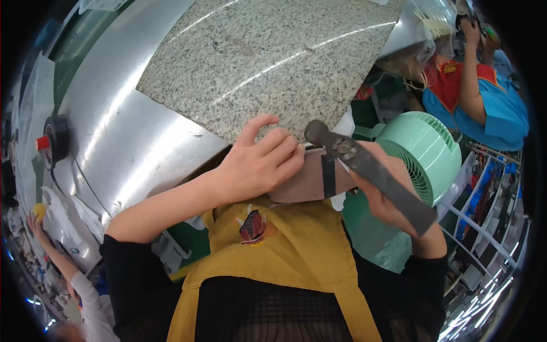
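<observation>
My left hand (259, 162) presses down on a brown leather piece (310, 182) at the near edge of a speckled granite slab (268, 62); a dark strap crosses the leather. My right hand (384, 199) grips a dark metal hammer (364, 168) by its flat handle. The hammer's round head hangs just above the leather, close to my left fingertips. Below my hands I see my yellow apron and black sleeves.
The slab lies on a shiny steel table (125, 148). A mint-green fan (424, 154) stands to the right. A black tape roll (56, 139) lies at the table's left. Another person in blue and red (484, 97) works at upper right; someone's arm (54, 253) shows lower left.
</observation>
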`<state>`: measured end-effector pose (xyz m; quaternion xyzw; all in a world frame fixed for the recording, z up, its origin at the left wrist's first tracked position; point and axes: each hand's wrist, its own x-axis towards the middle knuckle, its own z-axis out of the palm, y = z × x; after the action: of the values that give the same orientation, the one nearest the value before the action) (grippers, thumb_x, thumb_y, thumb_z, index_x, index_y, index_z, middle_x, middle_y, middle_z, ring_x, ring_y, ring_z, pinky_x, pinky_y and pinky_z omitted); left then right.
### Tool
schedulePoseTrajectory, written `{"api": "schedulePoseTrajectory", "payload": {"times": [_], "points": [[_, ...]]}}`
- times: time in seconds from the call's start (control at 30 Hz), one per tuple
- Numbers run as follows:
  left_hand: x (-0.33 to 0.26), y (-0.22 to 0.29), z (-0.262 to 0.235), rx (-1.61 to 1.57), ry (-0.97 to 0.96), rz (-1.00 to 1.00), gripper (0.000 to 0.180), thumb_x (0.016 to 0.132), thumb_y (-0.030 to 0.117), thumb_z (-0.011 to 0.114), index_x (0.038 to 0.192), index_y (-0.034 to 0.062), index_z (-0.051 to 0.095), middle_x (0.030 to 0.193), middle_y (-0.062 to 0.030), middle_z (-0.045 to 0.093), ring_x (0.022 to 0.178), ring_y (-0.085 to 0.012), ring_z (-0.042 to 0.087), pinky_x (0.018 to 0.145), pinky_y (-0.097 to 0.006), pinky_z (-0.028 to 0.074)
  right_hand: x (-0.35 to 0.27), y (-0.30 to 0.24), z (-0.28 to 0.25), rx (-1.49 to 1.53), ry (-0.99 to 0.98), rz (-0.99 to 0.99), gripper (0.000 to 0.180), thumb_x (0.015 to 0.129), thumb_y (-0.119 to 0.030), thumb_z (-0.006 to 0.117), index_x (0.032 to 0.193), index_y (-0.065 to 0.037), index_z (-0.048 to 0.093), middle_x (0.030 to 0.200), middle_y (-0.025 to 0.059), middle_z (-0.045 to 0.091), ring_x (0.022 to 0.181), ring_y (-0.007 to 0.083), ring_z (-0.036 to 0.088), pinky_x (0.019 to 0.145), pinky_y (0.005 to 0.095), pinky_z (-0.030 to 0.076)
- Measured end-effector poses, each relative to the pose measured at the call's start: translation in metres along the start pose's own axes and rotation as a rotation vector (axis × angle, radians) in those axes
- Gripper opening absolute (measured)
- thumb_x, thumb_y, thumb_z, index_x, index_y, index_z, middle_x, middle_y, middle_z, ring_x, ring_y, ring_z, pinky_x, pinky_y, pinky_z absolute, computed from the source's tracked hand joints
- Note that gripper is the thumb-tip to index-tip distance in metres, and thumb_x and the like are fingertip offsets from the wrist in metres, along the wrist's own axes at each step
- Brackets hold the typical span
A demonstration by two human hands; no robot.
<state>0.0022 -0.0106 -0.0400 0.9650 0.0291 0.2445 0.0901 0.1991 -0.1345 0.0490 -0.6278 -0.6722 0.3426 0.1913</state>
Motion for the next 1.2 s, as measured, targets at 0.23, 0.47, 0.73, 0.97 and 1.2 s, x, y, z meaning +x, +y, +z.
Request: {"api": "schedulePoseTrajectory", "payload": {"times": [0.23,0.47,0.73,0.97,1.2], "points": [[-0.002,-0.009,-0.011,-0.266,-0.069,-0.177,0.03,0.064,0.01,0.067,0.094,0.0108,0.064,0.087,0.0004,0.056,0.087,-0.0202,0.052,0.088,-0.042,0.038,0.003,-0.001,0.003,0.098,-0.106,0.161,0.033,0.082,-0.015,0.058,0.111,-0.003,0.048,0.089,0.0142,0.061,0.081,0.035,0.063,0.063,0.0405,0.05],[-0.007,-0.001,-0.01,-0.014,-0.03,-0.005,0.03,0.064,0.011,0.066,0.094,0.0107,0.064,0.087,-0.0004,0.055,0.087,-0.0203,0.052,0.088,-0.042,0.039,0.005,-0.006,0.008,-0.031,-0.058,0.052,0.033,0.084,-0.014,0.057,0.113,-0.003,0.047,0.091,0.0164,0.061,0.082,0.0356,0.062,0.065,0.0408,0.049],[-0.012,-0.017,-0.014,-0.248,-0.054,-0.076,0.026,0.069,0.01,0.061,0.095,0.0084,0.064,0.087,-0.0005,0.053,0.09,-0.0201,0.053,0.092,-0.041,0.04,0.009,-0.003,0.001,0.061,-0.14,0.104,0.036,0.084,-0.012,0.054,0.118,-0.004,0.046,0.096,0.0178,0.06,0.085,0.0369,0.062,0.07,0.0423,0.05],[-0.015,-0.014,-0.012,-0.092,-0.018,0.059,0.031,0.066,0.01,0.061,0.097,0.0073,0.063,0.088,-0.0013,0.054,0.088,-0.019,0.053,0.09,-0.04,0.042,0.013,-0.011,-0.005,0.096,-0.196,0.1,0.04,0.083,-0.01,0.053,0.122,-0.004,0.045,0.097,0.0172,0.059,0.083,0.0389,0.061,0.071,0.0408,0.05],[-0.013,-0.012,-0.013,-0.064,0.018,0.044,0.021,0.069,0.009,0.064,0.089,0.0084,0.063,0.087,-0.001,0.055,0.085,-0.0188,0.053,0.088,-0.04,0.041,0.021,-0.014,0.006,-0.035,-0.187,0.064,0.027,0.089,-0.019,0.052,0.11,-0.003,0.047,0.095,0.0197,0.06,0.08,0.0392,0.06,0.064,0.0441,0.048]]}}
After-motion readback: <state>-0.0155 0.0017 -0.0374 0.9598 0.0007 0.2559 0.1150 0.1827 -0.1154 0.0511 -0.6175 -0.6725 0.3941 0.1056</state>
